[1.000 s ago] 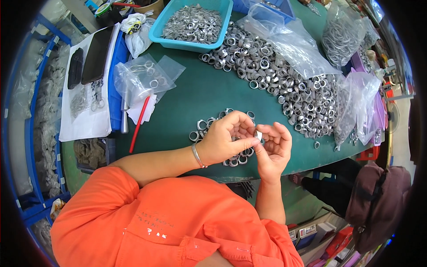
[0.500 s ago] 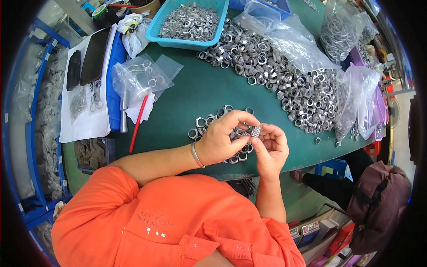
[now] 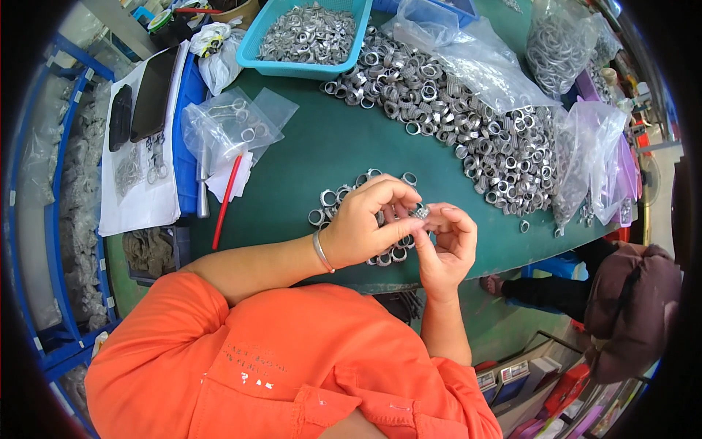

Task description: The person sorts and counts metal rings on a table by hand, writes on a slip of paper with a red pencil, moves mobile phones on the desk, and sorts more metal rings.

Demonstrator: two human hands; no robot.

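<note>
My left hand (image 3: 365,223), with a metal bangle at its wrist, and my right hand (image 3: 447,249) meet above the near edge of the green table. Between their thumbs and forefingers they pinch one silver ring (image 3: 420,211) with a studded face. Part of the ring is covered by the fingertips. Beneath and behind my hands lies a small pile of silver rings (image 3: 327,197), partly hidden by the left hand.
A long heap of grey metal rings (image 3: 504,146) curves across the right of the green table (image 3: 307,154). Behind stands a turquoise basket (image 3: 300,69) of small metal pieces. Left are a red pen (image 3: 227,201), a plastic bag (image 3: 234,121) and a phone (image 3: 156,94). Someone sits at right.
The ring has been turned between my fingertips, its studded face now tilted differently. Both hands stay in nearly the same place. The person at right has shifted slightly.
</note>
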